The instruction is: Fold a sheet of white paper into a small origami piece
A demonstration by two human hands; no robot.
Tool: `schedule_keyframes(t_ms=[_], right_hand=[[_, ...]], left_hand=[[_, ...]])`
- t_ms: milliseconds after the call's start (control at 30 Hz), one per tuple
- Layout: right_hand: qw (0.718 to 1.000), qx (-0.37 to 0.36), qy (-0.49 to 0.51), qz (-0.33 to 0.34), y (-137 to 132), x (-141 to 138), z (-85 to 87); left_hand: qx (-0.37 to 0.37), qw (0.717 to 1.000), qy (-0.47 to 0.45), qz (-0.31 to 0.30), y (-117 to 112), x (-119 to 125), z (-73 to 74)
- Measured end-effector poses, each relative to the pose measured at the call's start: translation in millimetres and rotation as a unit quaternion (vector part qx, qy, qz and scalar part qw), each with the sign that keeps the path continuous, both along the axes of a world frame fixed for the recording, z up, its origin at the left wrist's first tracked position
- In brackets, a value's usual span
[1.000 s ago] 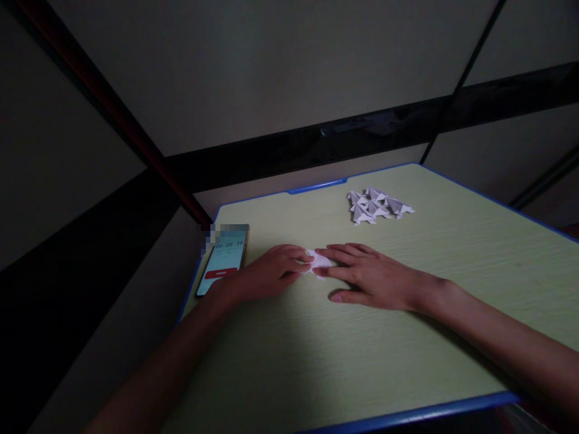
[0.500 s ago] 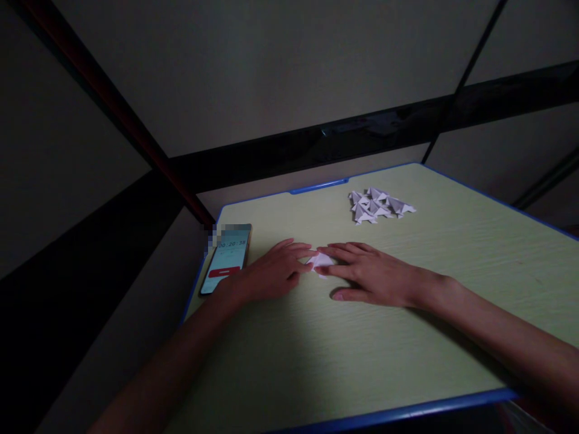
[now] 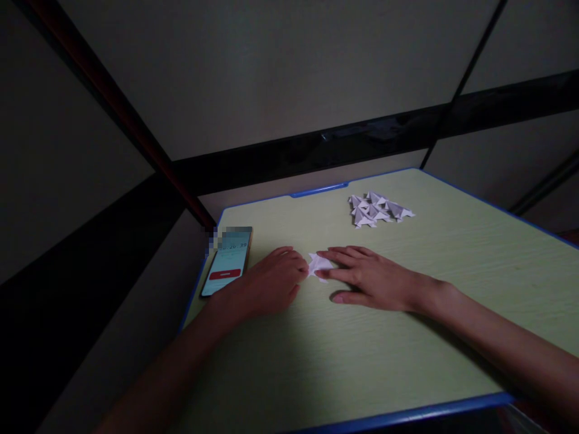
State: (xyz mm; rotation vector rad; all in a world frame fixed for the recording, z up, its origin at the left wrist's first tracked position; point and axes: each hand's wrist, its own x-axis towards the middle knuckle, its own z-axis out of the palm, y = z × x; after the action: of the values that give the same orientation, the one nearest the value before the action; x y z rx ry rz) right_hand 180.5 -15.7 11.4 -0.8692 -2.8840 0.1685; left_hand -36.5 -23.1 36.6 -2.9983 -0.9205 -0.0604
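A small piece of folded white paper (image 3: 319, 263) with pointed corners lies flat on the table between my hands. My left hand (image 3: 275, 280) is at its left end, fingers curled in and seemingly pinching that edge; the fingertips are partly hidden. From the other side my right hand (image 3: 368, 277) lies flat with fingers spread. Its index and middle fingertips press on the paper, while the thumb rests on the tabletop, apart from it.
Several folded paper figures (image 3: 377, 210) sit grouped at the back right of the pale green table (image 3: 344, 361), which has a blue rim. A phone (image 3: 226, 262) showing a running timer lies at the left edge, beside my left forearm. Dark panels stand behind.
My left fingers, stretched out over the paper's left side before, have curled in and drawn back to its edge, baring more of the paper. The right hand stays nearly in place.
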Motion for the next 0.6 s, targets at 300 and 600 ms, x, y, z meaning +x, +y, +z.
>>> schedule_keyframes(t_ms=[300, 600], right_hand=[[1.000, 0.005, 0.002, 0.003, -0.4, 0.0, -0.5], [1.000, 0.013, 0.018, 0.022, 5.3, -0.4, 7.3]], left_hand=[[-0.010, 0.999, 0.043, 0.026, -14.4, 4.6, 9.3], [-0.064, 0.997, -0.028, 0.041, -2.6, -5.9, 1.6]])
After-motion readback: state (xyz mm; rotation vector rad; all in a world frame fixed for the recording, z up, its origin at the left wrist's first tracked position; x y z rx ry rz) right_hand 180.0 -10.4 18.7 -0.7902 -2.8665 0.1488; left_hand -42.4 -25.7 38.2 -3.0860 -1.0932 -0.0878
